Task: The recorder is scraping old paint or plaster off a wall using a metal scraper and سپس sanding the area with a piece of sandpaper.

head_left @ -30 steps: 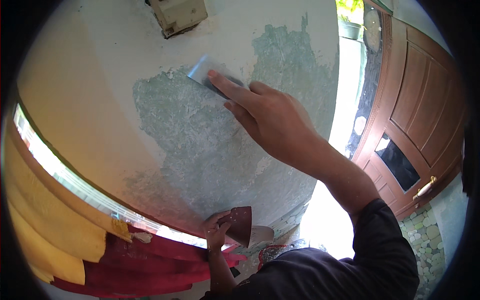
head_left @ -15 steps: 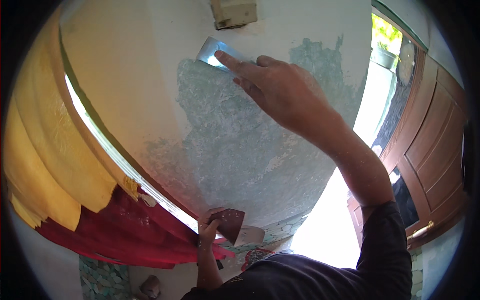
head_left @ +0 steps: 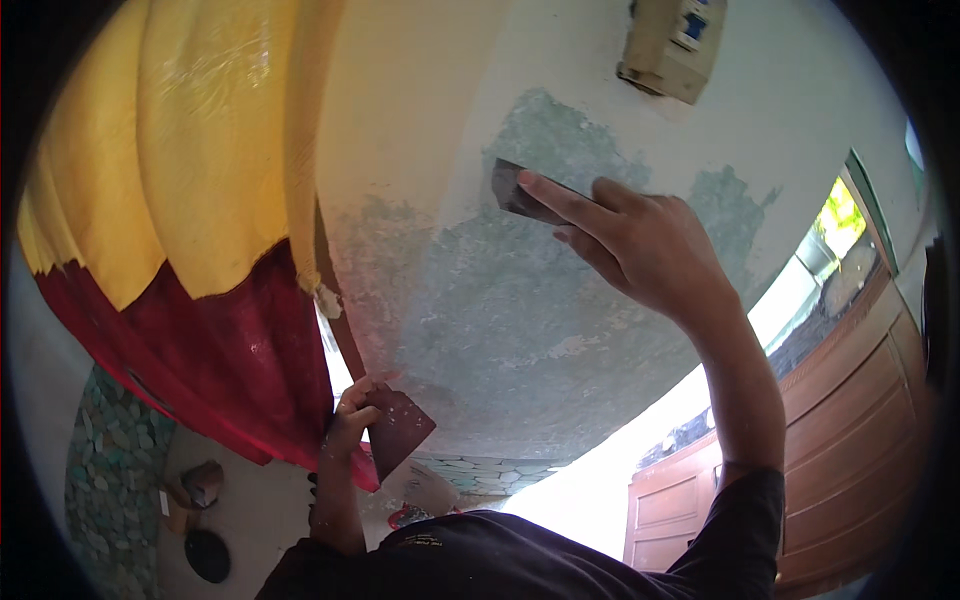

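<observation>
Flat metal scraper [head_left: 515,192] on rough wall [head_left: 480,300].

2 hands [head_left: 650,250] [head_left: 350,415], 2 scraper blades [head_left: 520,192] [head_left: 400,430], 1 wall box [head_left: 672,45], 1 yellow-red curtain [head_left: 190,230], 1 wooden door [head_left: 850,440]

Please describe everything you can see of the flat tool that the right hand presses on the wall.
The scraper blade is a thin, flat, dark piece, probably metal, with a squared corner showing. Only its front part is visible; the rest is hidden under the right hand. The index finger lies stretched along its top and presses it flat against the wall. It sits at the upper edge of the grey-green patch, below a beige box.
</observation>
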`<state>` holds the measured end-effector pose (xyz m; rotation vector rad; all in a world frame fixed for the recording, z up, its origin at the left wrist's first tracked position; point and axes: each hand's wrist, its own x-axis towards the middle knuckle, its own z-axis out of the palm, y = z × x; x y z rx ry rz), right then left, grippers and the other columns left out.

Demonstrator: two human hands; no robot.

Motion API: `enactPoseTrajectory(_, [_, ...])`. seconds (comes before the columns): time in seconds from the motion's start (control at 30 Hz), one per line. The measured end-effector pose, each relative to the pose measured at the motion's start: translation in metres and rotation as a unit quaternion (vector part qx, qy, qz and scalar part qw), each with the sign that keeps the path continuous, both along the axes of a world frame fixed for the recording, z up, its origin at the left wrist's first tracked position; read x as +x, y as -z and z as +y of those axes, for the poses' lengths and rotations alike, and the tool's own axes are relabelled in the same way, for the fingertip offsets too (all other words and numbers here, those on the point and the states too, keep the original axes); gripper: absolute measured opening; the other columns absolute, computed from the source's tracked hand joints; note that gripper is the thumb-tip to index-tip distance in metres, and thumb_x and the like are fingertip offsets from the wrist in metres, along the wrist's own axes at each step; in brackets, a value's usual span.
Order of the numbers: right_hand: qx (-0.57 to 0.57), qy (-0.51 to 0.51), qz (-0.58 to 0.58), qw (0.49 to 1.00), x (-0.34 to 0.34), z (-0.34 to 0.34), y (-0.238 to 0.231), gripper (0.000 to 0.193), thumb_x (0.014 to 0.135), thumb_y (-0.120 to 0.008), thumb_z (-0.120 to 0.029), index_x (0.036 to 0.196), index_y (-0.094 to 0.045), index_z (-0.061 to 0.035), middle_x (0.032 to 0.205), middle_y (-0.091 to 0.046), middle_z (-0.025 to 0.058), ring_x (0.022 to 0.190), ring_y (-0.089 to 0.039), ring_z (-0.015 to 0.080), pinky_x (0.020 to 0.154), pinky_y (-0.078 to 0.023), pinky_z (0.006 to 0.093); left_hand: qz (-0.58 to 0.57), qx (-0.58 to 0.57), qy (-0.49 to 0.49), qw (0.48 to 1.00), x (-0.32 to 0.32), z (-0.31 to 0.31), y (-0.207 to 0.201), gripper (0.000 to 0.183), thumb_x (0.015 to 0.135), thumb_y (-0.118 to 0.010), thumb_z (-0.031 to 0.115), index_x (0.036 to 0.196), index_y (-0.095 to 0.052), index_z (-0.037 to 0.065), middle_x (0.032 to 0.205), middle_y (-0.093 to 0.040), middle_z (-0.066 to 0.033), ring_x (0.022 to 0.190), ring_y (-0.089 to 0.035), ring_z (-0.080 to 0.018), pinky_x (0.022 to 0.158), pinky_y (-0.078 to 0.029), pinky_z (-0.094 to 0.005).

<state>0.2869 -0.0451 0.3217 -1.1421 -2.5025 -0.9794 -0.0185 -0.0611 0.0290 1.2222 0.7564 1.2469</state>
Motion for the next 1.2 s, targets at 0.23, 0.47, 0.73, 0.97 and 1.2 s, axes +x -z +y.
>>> enactPoseTrajectory(0.23, [0.051,0.030,0.176,0.983,0.000,0.002,0.001,0.052,0.095,-0.051,-0.025,0.144,-0.033,-0.0285,0.074,-0.058,0.0112,0.058,-0.059,0.0231,0.055,-0.050,0.0366,-0.009,-0.006,-0.014,1.000,-0.015,-0.004,0.001,0.061,0.070,-0.048,-0.006,0.131,-0.045,0.000,0.082,-0.050,0.0029,0.069,-0.048,-0.0042,0.063,-0.040,-0.0157])
enactPoseTrajectory(0.47, [-0.025,0.001,0.209,0.978,-0.016,0.000,0.011,0.048,0.098,-0.045,-0.023,0.144,-0.033,-0.0227,0.073,-0.058,0.0155,0.059,-0.060,0.0294,0.060,-0.050,0.0423,-0.021,0.019,-0.030,0.999,-0.024,0.004,0.013,0.043,0.085,-0.057,0.004,0.127,-0.049,-0.001,0.072,-0.044,0.0058,0.062,-0.039,-0.0017,0.056,-0.031,-0.0166])
enactPoseTrajectory(0.73, [-0.049,-0.003,0.289,0.956,-0.008,-0.006,0.003,0.048,0.098,-0.044,-0.020,0.144,-0.033,-0.0178,0.088,-0.064,0.0218,0.076,-0.067,0.0338,0.067,-0.052,0.0418,-0.001,0.036,-0.010,0.999,-0.022,0.020,0.017,0.033,0.087,-0.056,0.005,0.120,-0.056,0.001,0.064,-0.042,0.0095,0.054,-0.034,0.0006,0.050,-0.025,-0.0161])
enactPoseTrajectory(0.97, [-0.053,0.033,0.300,0.952,-0.010,-0.012,0.019,0.044,0.100,-0.038,-0.025,0.143,-0.036,-0.0151,0.108,-0.063,0.0255,0.092,-0.066,0.0368,0.076,-0.053,0.0421,0.058,0.068,-0.046,0.995,-0.002,0.047,0.027,0.020,0.089,-0.058,0.011,0.103,-0.067,0.000,0.071,-0.058,0.0050,0.058,-0.043,-0.0008,0.053,-0.032,-0.0176])
enactPoseTrajectory(1.2, [-0.055,0.067,0.288,0.954,-0.015,-0.011,0.012,0.045,0.100,-0.039,-0.026,0.144,-0.034,-0.0162,0.104,-0.064,0.0247,0.092,-0.066,0.0361,0.077,-0.053,0.0418,0.057,0.027,-0.057,0.996,0.005,0.056,0.032,0.023,0.089,-0.059,0.016,0.084,-0.072,-0.002,0.078,-0.069,-0.0050,0.074,-0.059,-0.0084,0.071,-0.044,-0.0229])
